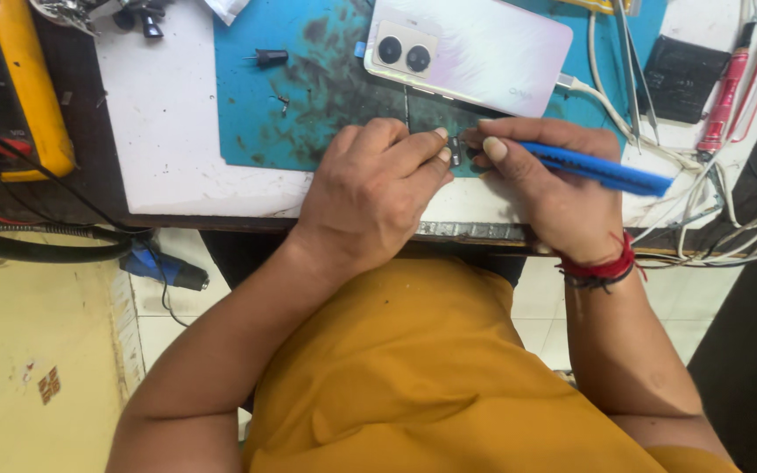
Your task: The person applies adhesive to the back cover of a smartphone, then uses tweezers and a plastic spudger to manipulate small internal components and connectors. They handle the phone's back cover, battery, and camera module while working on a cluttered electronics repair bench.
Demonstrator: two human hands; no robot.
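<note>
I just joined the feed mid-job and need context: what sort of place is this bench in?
Most likely a small phone-repair workbench. A smartphone lies face down with a cable plugged in on a stained teal work mat, a yellow multimeter sits at one side, and the right hand holds a blue tool over a tiny part.

Left hand (378,188) pins a small dark part (456,151) on the teal mat (308,96) at the bench (168,114) edge. Right hand (554,188) grips a blue tool (597,168), tip at the part. Phone (475,52) lies face down just beyond, cable (606,105) attached.
</note>
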